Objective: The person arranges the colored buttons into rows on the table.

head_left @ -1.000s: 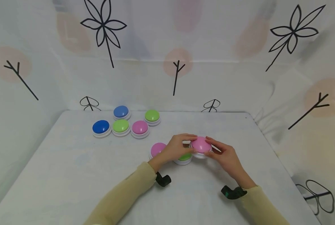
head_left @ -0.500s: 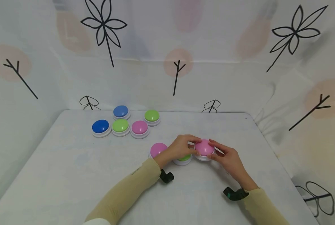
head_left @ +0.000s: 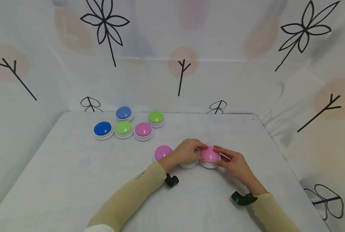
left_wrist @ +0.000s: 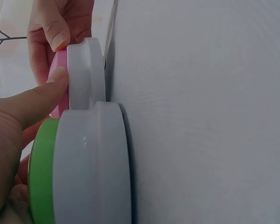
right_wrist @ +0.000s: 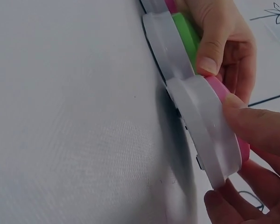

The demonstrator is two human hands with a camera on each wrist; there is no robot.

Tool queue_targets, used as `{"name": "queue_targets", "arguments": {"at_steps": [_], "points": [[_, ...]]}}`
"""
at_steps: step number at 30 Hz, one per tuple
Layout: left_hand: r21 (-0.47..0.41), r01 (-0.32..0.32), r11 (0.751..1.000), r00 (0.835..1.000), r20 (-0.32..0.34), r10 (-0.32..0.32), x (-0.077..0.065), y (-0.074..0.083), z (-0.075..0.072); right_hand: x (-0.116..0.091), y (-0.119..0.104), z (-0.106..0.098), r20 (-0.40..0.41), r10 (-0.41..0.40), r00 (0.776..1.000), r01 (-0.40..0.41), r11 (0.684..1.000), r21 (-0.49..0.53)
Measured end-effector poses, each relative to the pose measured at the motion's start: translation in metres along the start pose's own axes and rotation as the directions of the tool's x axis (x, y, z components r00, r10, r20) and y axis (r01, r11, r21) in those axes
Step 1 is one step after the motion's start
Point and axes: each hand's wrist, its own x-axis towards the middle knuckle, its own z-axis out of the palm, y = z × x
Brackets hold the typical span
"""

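In the head view both hands hold a pink push button (head_left: pixel 209 156) with a round white base, one from each side. My left hand (head_left: pixel 186 151) pinches its left side with thumb and fingers. The right hand (head_left: pixel 234 165) grips its right side. The right wrist view has that white base (right_wrist: pixel 203 123) slightly tilted, its right edge off the table and its left edge by the neighbouring button. Under my left hand sits a green button (left_wrist: pixel 44 172), mostly covered in the head view. Left of it, partly behind the wrist, is another pink button (head_left: pixel 162 152).
Farther back on the left of the white table (head_left: pixel 73 193) stand two blue buttons (head_left: pixel 102 128) (head_left: pixel 123 112), two green buttons (head_left: pixel 123 128) (head_left: pixel 156 117) and a pink button (head_left: pixel 143 129). A patterned cloth (head_left: pixel 149 83) rises behind the table. Dark wrist cameras (head_left: pixel 243 198) hang below both sleeves.
Both hands have moved the held pink button slightly right and down toward the table, beside the green button. The other buttons have stayed in place; the head view has shifted slightly.
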Motion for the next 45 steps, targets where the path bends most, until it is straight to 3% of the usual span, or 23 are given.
{"name": "queue_targets", "arguments": {"at_steps": [6,15,22,29,37,45], "points": [[0.037,-0.033,0.999,0.999,-0.024,0.034,0.0,0.003,0.003,0.001,0.003,-0.001,0.015,-0.003,1.0,0.003,1.0,0.006],[0.018,-0.028,0.999,0.999,-0.03,0.028,-0.001,0.006,0.002,0.001,0.005,-0.001,0.049,0.002,0.999,-0.003,1.0,0.031],[0.041,-0.09,0.995,0.995,-0.047,0.092,0.001,0.005,0.003,0.0,0.002,-0.005,0.058,-0.012,0.998,0.011,1.0,0.006],[0.07,-0.151,0.986,0.986,-0.06,0.155,-0.003,0.007,0.003,0.0,-0.001,-0.006,0.016,-0.013,1.0,0.013,0.999,-0.033],[-0.041,-0.148,0.988,0.985,-0.093,0.144,-0.011,0.005,0.0,0.003,-0.004,-0.005,-0.021,-0.032,0.999,0.032,0.999,-0.026],[-0.101,-0.11,0.989,0.987,-0.127,0.097,-0.022,-0.002,-0.017,0.01,-0.018,-0.004,-0.037,-0.035,0.999,0.036,0.999,0.01]]}}
